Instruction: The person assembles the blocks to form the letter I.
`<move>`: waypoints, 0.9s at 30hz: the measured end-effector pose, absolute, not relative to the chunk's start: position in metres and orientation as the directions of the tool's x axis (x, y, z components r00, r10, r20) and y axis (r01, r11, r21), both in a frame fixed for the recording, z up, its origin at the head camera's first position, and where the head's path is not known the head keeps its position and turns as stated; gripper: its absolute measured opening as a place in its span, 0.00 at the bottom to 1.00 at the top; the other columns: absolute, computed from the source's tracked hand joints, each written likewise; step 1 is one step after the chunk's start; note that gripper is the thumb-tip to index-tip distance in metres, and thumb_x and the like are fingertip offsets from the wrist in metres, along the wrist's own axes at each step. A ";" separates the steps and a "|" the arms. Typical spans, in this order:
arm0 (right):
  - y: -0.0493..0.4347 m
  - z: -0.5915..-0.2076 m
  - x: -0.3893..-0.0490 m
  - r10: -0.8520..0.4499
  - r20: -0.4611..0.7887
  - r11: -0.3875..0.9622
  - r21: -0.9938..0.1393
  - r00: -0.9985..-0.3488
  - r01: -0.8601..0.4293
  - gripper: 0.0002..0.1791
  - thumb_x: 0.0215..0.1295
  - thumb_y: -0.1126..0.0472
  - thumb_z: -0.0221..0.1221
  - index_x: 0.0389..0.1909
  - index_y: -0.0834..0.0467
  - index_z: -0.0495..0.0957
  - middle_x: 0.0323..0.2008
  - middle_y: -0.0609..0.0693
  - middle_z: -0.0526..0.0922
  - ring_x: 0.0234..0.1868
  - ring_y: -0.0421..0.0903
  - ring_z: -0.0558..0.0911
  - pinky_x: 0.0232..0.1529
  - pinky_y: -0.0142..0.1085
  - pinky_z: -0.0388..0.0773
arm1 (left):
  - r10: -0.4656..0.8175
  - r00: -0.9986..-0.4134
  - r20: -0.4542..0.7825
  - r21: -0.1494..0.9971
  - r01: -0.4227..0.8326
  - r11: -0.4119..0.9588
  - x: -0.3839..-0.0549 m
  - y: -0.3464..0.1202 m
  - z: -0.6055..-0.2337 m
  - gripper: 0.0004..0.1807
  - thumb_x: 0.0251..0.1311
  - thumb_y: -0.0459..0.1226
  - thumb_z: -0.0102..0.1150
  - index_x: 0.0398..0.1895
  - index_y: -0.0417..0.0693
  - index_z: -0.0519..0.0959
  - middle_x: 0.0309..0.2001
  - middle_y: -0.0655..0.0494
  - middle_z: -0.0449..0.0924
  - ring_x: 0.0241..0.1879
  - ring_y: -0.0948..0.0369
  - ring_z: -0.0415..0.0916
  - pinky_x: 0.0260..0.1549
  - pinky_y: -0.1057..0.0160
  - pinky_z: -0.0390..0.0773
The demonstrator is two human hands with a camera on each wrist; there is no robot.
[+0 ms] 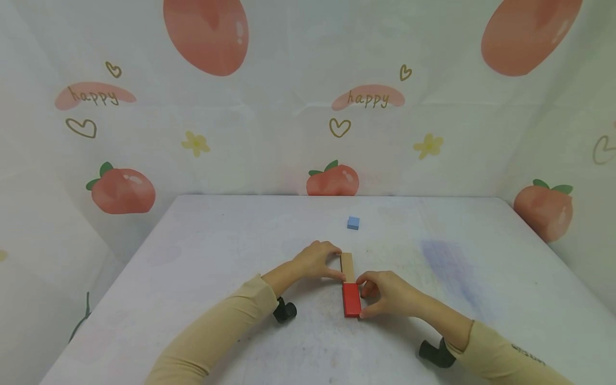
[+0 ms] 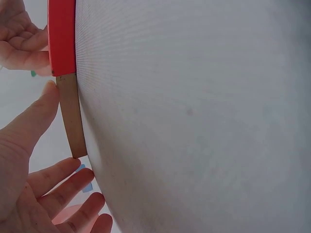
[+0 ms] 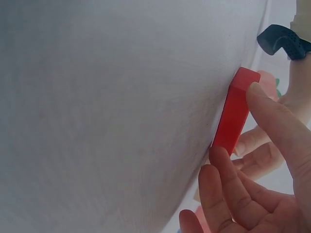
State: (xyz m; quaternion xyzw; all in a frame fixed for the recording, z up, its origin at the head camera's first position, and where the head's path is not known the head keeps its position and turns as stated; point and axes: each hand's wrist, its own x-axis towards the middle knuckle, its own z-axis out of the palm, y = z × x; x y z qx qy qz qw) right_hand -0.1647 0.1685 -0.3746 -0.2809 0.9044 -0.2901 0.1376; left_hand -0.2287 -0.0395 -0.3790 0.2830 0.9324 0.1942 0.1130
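Two flat oblong blocks lie end to end on the table: a plain wooden block (image 1: 347,266) farther from me and a red block (image 1: 352,300) nearer. From the left side, my left hand (image 1: 317,260) spans the wooden block (image 2: 71,116), thumb by the seam and index fingertip at its far end. My right hand (image 1: 392,294) comes from the right and holds the red block (image 3: 232,114) lengthwise, its thumb on the near end and its index fingertip near the seam. The remaining fingers of both hands stay off the blocks.
A small blue block (image 1: 353,223) sits beyond the wooden block, toward the back of the white table (image 1: 231,230). Behind the table hangs a peach-printed cloth (image 1: 289,133). Dark wrist devices (image 1: 437,353) hang under both forearms.
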 end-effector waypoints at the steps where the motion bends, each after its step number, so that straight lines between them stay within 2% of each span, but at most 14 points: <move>1: 0.169 -0.375 -0.165 -0.587 -0.088 0.675 -0.602 -0.805 -0.427 0.28 0.42 0.55 0.72 0.44 0.63 0.75 0.30 0.43 0.83 0.33 0.35 0.79 0.37 0.28 0.76 | 0.571 -0.815 -0.102 0.423 0.484 0.766 -0.229 -0.039 -0.379 0.34 0.47 0.52 0.68 0.57 0.46 0.74 0.56 0.52 0.77 0.58 0.54 0.70 0.60 0.54 0.68; 27: 0.168 -0.374 -0.165 -0.590 -0.077 0.681 -0.583 -0.804 -0.444 0.29 0.41 0.55 0.73 0.45 0.63 0.76 0.29 0.43 0.83 0.32 0.33 0.78 0.38 0.28 0.76 | 0.574 -0.813 -0.099 0.398 0.497 0.772 -0.230 -0.039 -0.381 0.35 0.47 0.53 0.67 0.57 0.46 0.74 0.56 0.53 0.76 0.58 0.55 0.70 0.60 0.55 0.68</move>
